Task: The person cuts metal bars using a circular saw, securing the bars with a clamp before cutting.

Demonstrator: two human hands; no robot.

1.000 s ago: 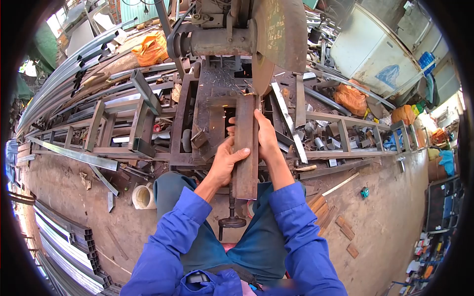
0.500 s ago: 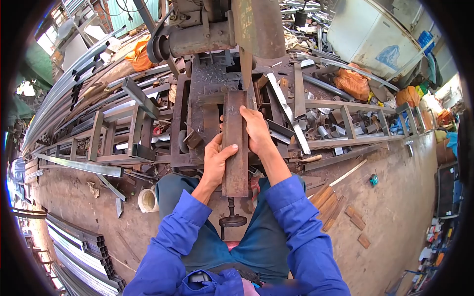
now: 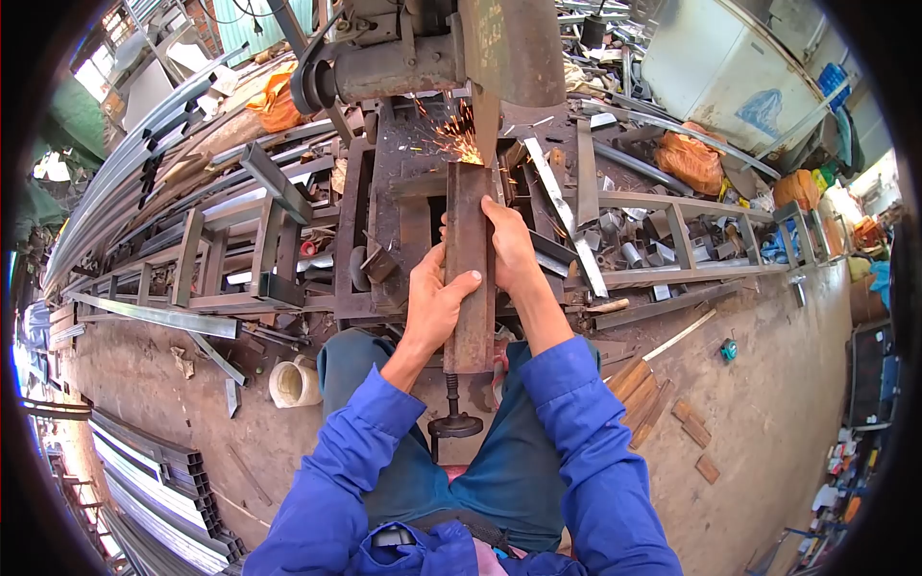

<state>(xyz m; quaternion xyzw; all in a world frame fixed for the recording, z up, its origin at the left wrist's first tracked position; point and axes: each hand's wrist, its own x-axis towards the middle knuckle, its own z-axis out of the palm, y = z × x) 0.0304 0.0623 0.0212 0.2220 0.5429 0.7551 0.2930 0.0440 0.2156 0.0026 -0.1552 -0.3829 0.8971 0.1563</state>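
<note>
A rusty brown steel bar lies lengthwise between my hands, its far end against the thin disc of the cutting machine. Orange sparks fly up and to the left from that contact. My left hand grips the bar's left side, thumb on top. On its right side, slightly farther forward, my right hand holds it too. The fingers under the bar are mostly hidden. A screw handwheel sits below the near end, between my knees.
Metal frames stand on both sides of the machine base. Long steel profiles are stacked at the left. A white bucket is by my left knee, and wood pieces lie on the floor at the right.
The bar and both hands have shifted slightly forward and right. Sparks now come off the bar's far end, where none showed before.
</note>
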